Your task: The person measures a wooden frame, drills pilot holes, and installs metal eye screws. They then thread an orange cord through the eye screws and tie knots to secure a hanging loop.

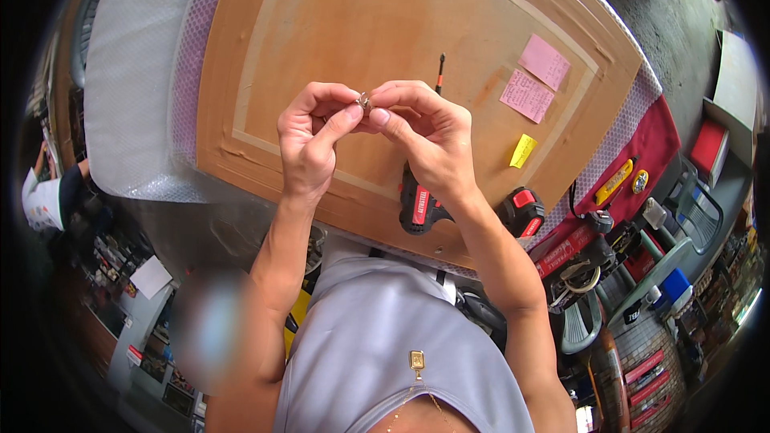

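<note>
A small shiny metal piece (pixel 364 102) is pinched between the fingertips of both hands, too small to name its kind. My left hand (pixel 311 136) grips it from the left with thumb and forefinger, and my right hand (pixel 437 135) from the right. Both are raised over a large brown board (pixel 329 32) with taped edges. Under my right hand lies a black and red cordless drill (pixel 417 207). A thin dark shaft (pixel 440 68) with an orange band shows beyond the same hand; whether it belongs to the drill is hidden.
Pink notes (pixel 527 96) and a yellow note (pixel 523 151) lie on the board's right side. Near its front right edge sits a battery pack (pixel 523 212). Bubble wrap (pixel 144 80) sticks out at left. A yellow cutter (pixel 614 182) rests on red cloth (pixel 662 132). Another person stands far left.
</note>
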The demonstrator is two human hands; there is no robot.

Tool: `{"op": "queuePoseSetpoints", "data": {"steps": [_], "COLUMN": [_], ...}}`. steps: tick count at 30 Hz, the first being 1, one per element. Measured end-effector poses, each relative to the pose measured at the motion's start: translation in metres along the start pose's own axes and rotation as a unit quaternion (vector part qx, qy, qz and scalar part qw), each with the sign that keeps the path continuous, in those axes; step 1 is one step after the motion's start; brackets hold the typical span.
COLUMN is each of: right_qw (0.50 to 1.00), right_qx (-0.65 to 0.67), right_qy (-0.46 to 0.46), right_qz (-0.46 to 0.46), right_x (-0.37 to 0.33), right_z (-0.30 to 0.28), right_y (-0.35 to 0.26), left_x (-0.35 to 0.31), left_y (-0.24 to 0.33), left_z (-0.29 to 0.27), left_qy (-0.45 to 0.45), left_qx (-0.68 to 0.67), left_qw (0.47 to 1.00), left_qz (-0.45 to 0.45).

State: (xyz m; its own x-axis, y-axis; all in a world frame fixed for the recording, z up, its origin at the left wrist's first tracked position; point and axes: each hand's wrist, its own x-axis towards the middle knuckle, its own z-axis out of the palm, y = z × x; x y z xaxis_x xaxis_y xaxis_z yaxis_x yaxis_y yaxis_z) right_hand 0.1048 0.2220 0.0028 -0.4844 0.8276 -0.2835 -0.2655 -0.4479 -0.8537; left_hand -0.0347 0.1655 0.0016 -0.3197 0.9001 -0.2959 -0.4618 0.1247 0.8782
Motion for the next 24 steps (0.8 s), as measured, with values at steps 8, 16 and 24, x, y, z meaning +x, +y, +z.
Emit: {"op": "queuePoseSetpoints", "data": {"steps": [8,16,24], "right_qw": [0.989,0.988,0.975], "right_qx": [0.149,0.127,0.065], "right_qy": [0.018,0.075,0.206], "right_qz": [0.01,-0.044,-0.053], "right_x": [-0.009,-0.016,-0.02], "right_z": [-0.02,-0.035,-0.06], "right_y": [-0.02,-0.034,-0.033], "left_x": [0.018,0.024,0.074], "left_y": [0.004,0.014,0.023], "left_z": [0.015,0.048,0.08], "left_qy": [-0.137,-0.188,-0.35], "left_qx": [0.018,0.079,0.445], "left_qw": [0.99,0.979,0.803], "left_qz": [0.019,-0.015,0.183]}}
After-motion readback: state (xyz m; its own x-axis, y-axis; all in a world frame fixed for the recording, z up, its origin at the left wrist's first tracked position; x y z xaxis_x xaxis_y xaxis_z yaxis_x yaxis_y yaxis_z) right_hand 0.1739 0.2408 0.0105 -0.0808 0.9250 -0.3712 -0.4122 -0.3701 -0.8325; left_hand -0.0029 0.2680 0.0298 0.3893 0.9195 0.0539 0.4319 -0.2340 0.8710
